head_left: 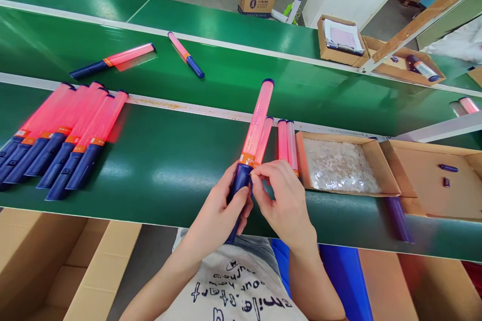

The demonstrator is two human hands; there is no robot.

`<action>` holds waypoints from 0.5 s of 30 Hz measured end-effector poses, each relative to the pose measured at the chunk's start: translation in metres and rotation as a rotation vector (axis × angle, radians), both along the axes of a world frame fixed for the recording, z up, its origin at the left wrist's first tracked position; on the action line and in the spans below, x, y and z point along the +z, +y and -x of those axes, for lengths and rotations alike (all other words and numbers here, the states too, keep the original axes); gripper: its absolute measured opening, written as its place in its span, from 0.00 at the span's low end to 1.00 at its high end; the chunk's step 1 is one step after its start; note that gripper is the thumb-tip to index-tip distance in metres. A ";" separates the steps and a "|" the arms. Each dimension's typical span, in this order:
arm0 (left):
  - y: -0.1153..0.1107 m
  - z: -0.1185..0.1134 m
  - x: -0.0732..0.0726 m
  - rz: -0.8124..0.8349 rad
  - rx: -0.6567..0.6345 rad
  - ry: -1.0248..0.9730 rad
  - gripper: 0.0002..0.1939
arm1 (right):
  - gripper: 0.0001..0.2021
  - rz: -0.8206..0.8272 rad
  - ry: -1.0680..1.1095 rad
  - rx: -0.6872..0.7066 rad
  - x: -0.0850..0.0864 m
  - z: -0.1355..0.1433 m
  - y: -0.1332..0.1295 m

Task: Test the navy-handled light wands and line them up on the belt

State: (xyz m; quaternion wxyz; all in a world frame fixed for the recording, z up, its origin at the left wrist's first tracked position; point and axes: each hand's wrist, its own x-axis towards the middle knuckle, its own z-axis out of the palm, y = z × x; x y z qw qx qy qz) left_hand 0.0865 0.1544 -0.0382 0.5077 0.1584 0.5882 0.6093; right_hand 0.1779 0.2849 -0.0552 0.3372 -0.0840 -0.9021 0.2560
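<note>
My left hand (220, 205) is wrapped round the navy handle of a pink light stick (259, 120). It has an orange band and a dark cap, and its pink tube tilts up and away from me. At the upper part of the handle, just below the band, the fingers of my right hand (282, 200) are pinched together. Whatever lies between those fingertips is too small to make out. Behind the held stick, another pink tube (266, 135) rests on the green bench. Two more pink tubes (286, 143) lie just right of it.
Several finished-looking light sticks (85, 130) lie side by side at left. Two more (186, 55) are on the green belt (226, 70) beyond. At right, one shallow carton (387, 170) holds small clear pieces; another (414, 160) holds two dark parts. An open carton (94, 271) stands below left.
</note>
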 end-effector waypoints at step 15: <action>0.006 0.015 -0.034 0.112 0.190 0.215 0.23 | 0.13 0.064 -0.200 -0.320 -0.021 -0.031 0.047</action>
